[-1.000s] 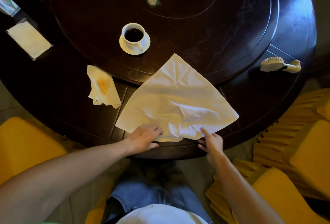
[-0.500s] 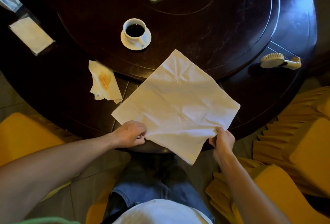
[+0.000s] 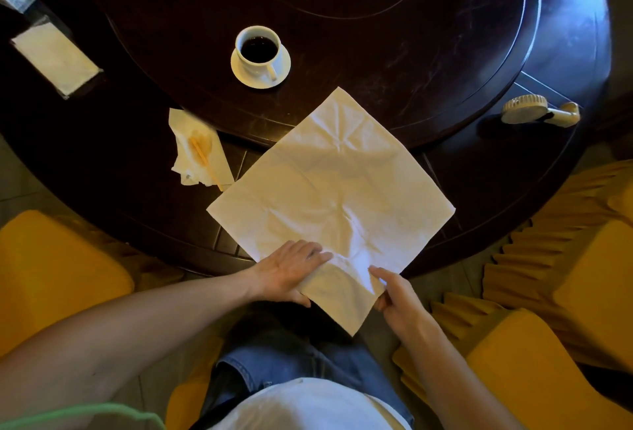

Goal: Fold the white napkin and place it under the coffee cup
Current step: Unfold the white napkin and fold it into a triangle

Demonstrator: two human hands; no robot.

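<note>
A: so where's the napkin at?

B: both hands on its near corner. left hand lies flat, thumb tucked under; right hand pinches the edge. The creased square white paper napkin lies spread on the dark round wooden table, corner overhanging.

A: and the cup?

B: glossy white ceramic coffee cup on its saucer, 11 o'clock of the napkin, apart.

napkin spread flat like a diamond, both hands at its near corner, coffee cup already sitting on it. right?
Not quite. In the head view the coffee cup stands on its saucer, apart from the white napkin, beyond its far corner. The left hand and right hand are at the near corner.
</note>
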